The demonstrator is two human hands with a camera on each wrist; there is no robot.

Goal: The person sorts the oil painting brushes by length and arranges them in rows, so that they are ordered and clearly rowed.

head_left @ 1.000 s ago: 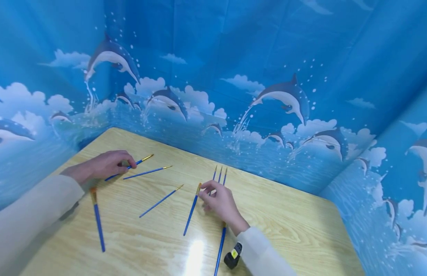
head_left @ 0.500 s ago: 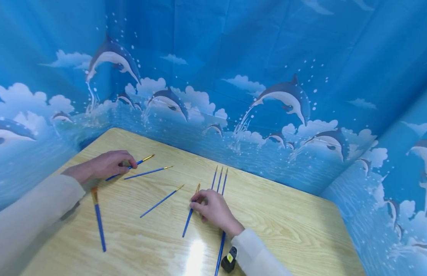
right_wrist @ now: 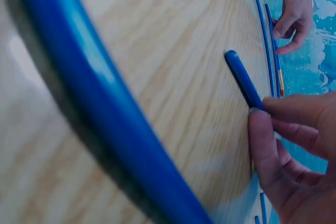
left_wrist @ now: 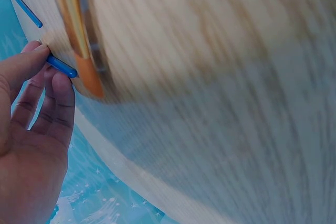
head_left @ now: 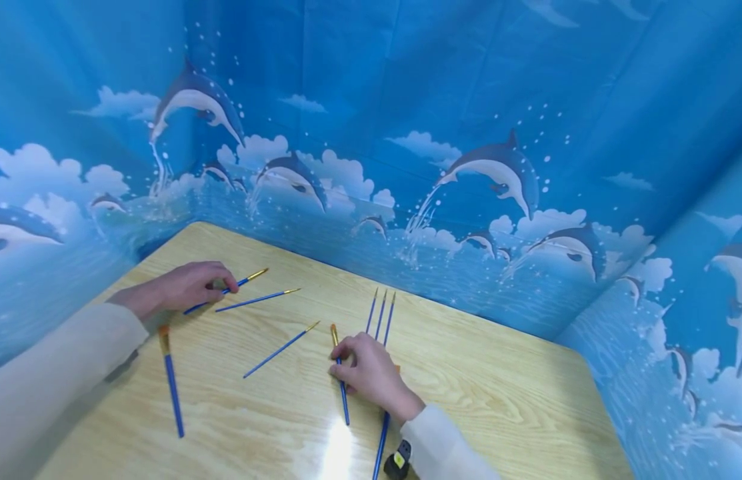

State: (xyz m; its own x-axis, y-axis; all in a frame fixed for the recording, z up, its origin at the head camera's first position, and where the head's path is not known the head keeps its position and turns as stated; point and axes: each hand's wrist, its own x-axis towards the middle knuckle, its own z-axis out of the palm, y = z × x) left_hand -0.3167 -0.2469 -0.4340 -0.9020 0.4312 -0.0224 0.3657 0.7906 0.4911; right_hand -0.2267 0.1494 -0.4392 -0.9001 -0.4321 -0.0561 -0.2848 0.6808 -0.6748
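Note:
In the head view my left hand [head_left: 193, 287] pinches a thin blue paintbrush [head_left: 251, 275] at the far left of the table, its gold ferrule pointing away. The left wrist view shows the blue handle end [left_wrist: 63, 66] between thumb and fingers. My right hand [head_left: 371, 373], near the middle, pinches a second blue paintbrush [head_left: 345, 403] by its handle, orange bristles pointing away. From the right wrist, its rounded handle end [right_wrist: 242, 75] sticks out past thumb and fingertip. Two thin paintbrushes [head_left: 257, 301] [head_left: 281, 349] lie between the hands.
Three fine brushes [head_left: 371, 312] lie side by side beyond the right hand, partly hidden by it. Under the right wrist lies a thicker brush [head_left: 381, 443]. A wide brush [head_left: 172, 393] rests near the left forearm. A dolphin-print curtain [head_left: 359, 133] surrounds the wooden table [head_left: 503, 373].
My right hand has moved down and left from the brush's ferrule to its handle and pinches it. That brush has turned, its handle end swinging right. The left hand stays put.

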